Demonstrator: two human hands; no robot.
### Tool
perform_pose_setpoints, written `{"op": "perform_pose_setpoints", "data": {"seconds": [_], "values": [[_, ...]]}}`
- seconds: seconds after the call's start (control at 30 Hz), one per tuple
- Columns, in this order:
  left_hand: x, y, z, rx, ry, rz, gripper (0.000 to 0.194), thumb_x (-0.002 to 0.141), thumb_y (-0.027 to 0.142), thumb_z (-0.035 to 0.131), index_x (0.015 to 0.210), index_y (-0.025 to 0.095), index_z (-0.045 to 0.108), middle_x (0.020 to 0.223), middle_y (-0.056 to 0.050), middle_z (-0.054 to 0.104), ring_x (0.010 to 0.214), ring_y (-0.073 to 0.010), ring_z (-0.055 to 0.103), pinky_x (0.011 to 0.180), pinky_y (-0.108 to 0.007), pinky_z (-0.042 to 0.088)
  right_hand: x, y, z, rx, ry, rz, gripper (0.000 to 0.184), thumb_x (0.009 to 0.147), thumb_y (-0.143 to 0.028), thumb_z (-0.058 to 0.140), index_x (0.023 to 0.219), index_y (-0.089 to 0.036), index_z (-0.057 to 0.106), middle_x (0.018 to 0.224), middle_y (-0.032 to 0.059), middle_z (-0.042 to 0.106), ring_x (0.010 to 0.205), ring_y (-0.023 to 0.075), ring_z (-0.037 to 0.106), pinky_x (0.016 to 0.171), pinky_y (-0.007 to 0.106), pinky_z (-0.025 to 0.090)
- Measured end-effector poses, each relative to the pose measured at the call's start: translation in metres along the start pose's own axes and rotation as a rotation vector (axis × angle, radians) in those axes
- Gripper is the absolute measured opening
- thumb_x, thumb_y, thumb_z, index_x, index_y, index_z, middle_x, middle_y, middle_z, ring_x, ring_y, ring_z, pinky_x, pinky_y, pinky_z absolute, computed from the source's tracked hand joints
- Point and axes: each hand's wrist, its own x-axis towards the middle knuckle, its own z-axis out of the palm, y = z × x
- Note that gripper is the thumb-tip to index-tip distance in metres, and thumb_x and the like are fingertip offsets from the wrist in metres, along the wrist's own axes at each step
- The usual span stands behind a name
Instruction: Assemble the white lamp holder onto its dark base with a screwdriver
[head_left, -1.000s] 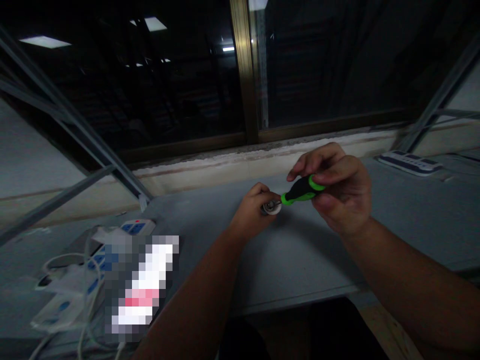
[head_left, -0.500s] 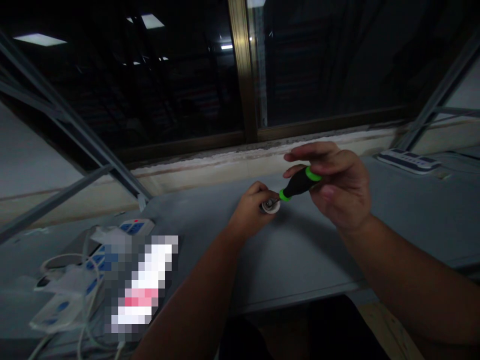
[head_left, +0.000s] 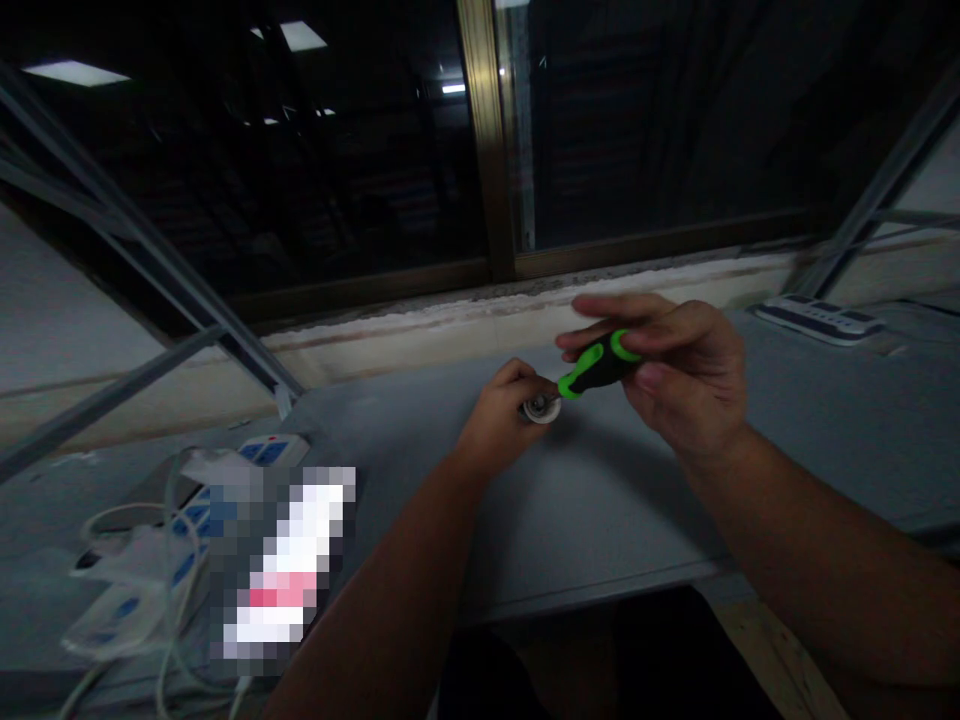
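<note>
My left hand rests on the grey table with its fingers pinched round a small round white and metal part. My right hand holds a short screwdriver with a black and green handle. Its thumb and fingers wrap the handle, the index finger stretched along the top. The screwdriver's tip points left and down into the small part. Both forearms reach in from the bottom of the view.
White power strips with blue sockets and looped white cables lie at the table's left end beside a blurred-out patch. Another power strip lies at the far right. A dark window with a brass frame stands behind the table. Slanted metal struts cross at left.
My right hand's fingers have shifted round the screwdriver handle, which has dropped slightly toward the small part. My left hand has stayed put.
</note>
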Motion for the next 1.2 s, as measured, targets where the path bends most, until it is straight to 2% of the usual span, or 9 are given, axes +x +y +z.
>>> {"op": "perform_pose_setpoints", "data": {"seconds": [0.2,0.33,0.43,0.53,0.63,0.7,0.83,1.03,1.2], "values": [[0.0003,0.0035,-0.0003,-0.017,-0.026,-0.012,0.019,0.082,0.011,0.072,0.1,0.018,0.071,0.098,-0.005,0.057,0.092,-0.0182,0.06,0.082,-0.031,0.052,0.0038,0.0027,0.0058,-0.113,0.092,-0.141,0.031,0.075,-0.016,0.081,0.1,-0.032,0.073,0.097,0.0033,0.063,0.086,0.0181,0.066,0.075,0.037,0.065],[0.0007,0.003,-0.0015,0.022,-0.005,-0.02,0.022,0.081,0.01,0.072,0.101,0.019,0.072,0.099,-0.004,0.058,0.091,-0.0172,0.06,0.083,-0.031,0.053,0.0029,0.0065,0.0011,0.003,0.079,-0.087,0.022,0.082,-0.029,0.078,0.104,-0.033,0.075,0.107,0.0048,0.061,0.105,0.0242,0.067,0.084,0.045,0.066],[0.0001,-0.0008,-0.0002,0.027,-0.002,-0.022,0.021,0.082,0.012,0.073,0.102,0.02,0.072,0.101,-0.004,0.059,0.092,-0.0179,0.061,0.085,-0.032,0.053,0.0015,0.0054,-0.0012,0.071,-0.029,-0.04,0.024,0.093,-0.023,0.064,0.113,-0.032,0.073,0.13,0.0056,0.065,0.121,0.0289,0.068,0.09,0.051,0.066],[-0.0005,-0.0029,0.0015,0.009,0.006,-0.003,0.022,0.082,0.013,0.074,0.103,0.018,0.072,0.103,-0.005,0.06,0.094,-0.019,0.062,0.084,-0.032,0.053,0.0026,0.0034,0.0026,-0.034,-0.047,-0.082,0.027,0.09,-0.018,0.069,0.114,-0.031,0.073,0.114,0.006,0.072,0.102,0.0241,0.073,0.084,0.045,0.067],[-0.0004,-0.0013,0.0009,0.003,0.006,-0.004,0.022,0.082,0.011,0.074,0.102,0.019,0.072,0.098,-0.004,0.058,0.09,-0.0179,0.061,0.08,-0.031,0.052,0.0045,0.0049,0.0061,-0.098,0.075,-0.151,0.028,0.078,-0.02,0.084,0.102,-0.033,0.074,0.095,0.0033,0.064,0.088,0.0197,0.068,0.08,0.041,0.066],[0.0,0.0003,-0.0004,0.006,0.011,-0.004,0.023,0.082,0.009,0.073,0.102,0.02,0.072,0.097,-0.003,0.057,0.09,-0.017,0.061,0.081,-0.031,0.052,0.0043,0.0067,0.005,-0.041,0.108,-0.155,0.03,0.076,-0.022,0.086,0.102,-0.033,0.075,0.099,0.0034,0.061,0.094,0.0202,0.067,0.084,0.043,0.066],[0.0001,-0.0003,-0.0022,0.018,0.032,-0.008,0.024,0.083,0.01,0.073,0.105,0.021,0.073,0.101,-0.004,0.059,0.093,-0.0174,0.061,0.084,-0.032,0.053,0.0009,0.0052,0.0001,0.1,-0.032,-0.055,0.023,0.091,-0.024,0.068,0.112,-0.03,0.074,0.127,0.0074,0.067,0.117,0.0277,0.068,0.09,0.05,0.065],[-0.0001,-0.0013,-0.0012,0.017,0.026,-0.03,0.024,0.083,0.013,0.073,0.106,0.021,0.074,0.1,-0.004,0.059,0.091,-0.0176,0.062,0.083,-0.031,0.054,0.0029,0.0024,0.0047,-0.073,0.066,-0.168,0.025,0.082,-0.016,0.079,0.102,-0.029,0.073,0.096,0.0037,0.07,0.086,0.0201,0.07,0.07,0.036,0.063],[0.0009,-0.0005,-0.0025,0.05,0.028,-0.048,0.022,0.085,0.016,0.073,0.106,0.023,0.075,0.099,-0.004,0.058,0.09,-0.017,0.061,0.083,-0.03,0.054,0.0044,0.0087,0.0015,-0.009,0.05,-0.169,0.026,0.085,-0.027,0.078,0.11,-0.032,0.071,0.105,0.0047,0.068,0.096,0.0233,0.07,0.081,0.044,0.065]]}}
